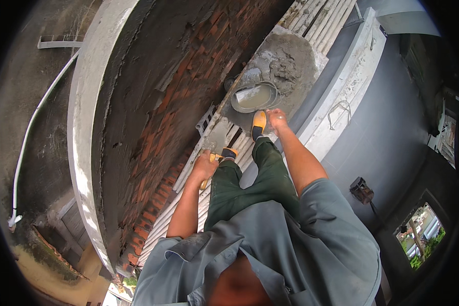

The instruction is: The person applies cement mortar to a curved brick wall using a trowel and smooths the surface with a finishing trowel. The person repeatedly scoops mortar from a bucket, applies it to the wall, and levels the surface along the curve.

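My left hand (205, 166) grips the yellowish handle of a trowel (217, 136), whose grey blade is smeared with mortar. My right hand (276, 118) is curled beside my yellow-and-dark right boot (258, 123); whatever it may hold is too small to make out. My left boot (229, 153) is partly behind the trowel handle. Ahead of me, a mortar-covered board (301, 76) lies on the pale plank walkway (331, 20). A dark pail (253, 107) stands on it, holding cloudy water and a pale rectangular object.
At left runs a brick wall (173, 92) partly rendered grey, with a curved concrete band (94, 61) and a white pipe (33, 127) beyond. At right is a splattered white beam (341, 99) with a wire loop. Below are a grey surface (372, 132) and a dark object (361, 189).
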